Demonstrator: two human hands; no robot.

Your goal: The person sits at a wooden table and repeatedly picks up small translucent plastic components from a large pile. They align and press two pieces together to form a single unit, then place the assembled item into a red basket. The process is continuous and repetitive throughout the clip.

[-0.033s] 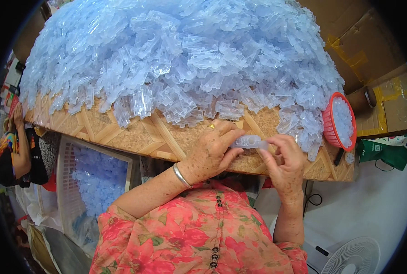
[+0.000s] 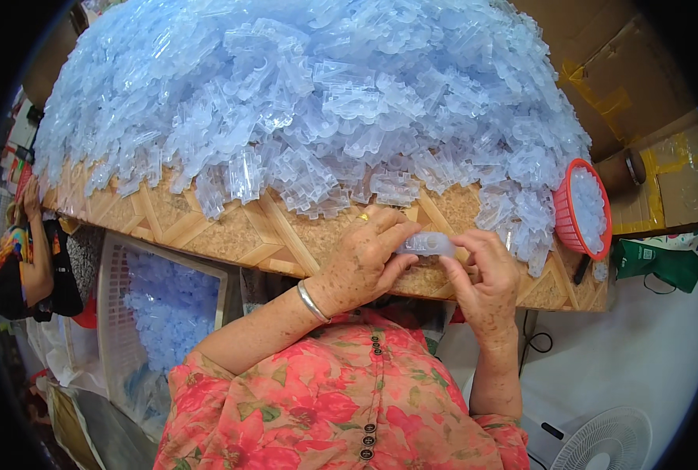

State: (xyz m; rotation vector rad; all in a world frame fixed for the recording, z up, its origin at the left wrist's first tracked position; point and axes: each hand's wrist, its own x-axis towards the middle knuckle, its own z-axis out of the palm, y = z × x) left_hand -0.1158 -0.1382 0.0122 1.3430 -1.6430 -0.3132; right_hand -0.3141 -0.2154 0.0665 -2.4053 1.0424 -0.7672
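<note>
Over the table's near edge, my left hand pinches a small clear plastic piece between thumb and forefinger. On the piece's right end, the thumb and fingers of my right hand are closed, and a frosted, rounded part shows there. Whether that part is separate or joined to the clear piece, I cannot tell. Just beyond my hands lies a huge heap of flat, clear plastic pieces, its loose edge spilling onto the wood-patterned tabletop.
A red plastic basket with small frosted parts stands at the table's right end. Below the table on the left, a white crate holds bluish plastic parts. Cardboard boxes rise at the right, above a green bag. A fan is lower right.
My right hand has shifted slightly, and the frosted end now lies more in line with the clear piece. My left hand stays in place.
</note>
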